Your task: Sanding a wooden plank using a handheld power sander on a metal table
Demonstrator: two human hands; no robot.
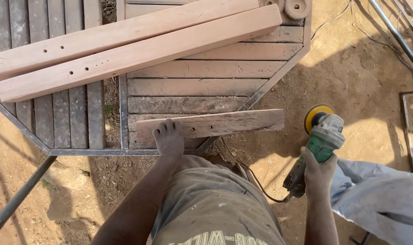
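Left hand (169, 137) flat, right hand (318, 174) clenched.

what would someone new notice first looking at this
Probably the green grinder with its yellow disc, held in the right hand off the table's right edge over bare dirt. Next, the left hand pressing flat on a weathered plank at the near edge of the slatted table. Two long pale beams with drilled holes lie slanted across the far side.

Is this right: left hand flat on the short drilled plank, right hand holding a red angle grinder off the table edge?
Not quite. The head view shows the angle grinder in the right hand is green, not red. The left hand does lie flat on the short drilled plank.
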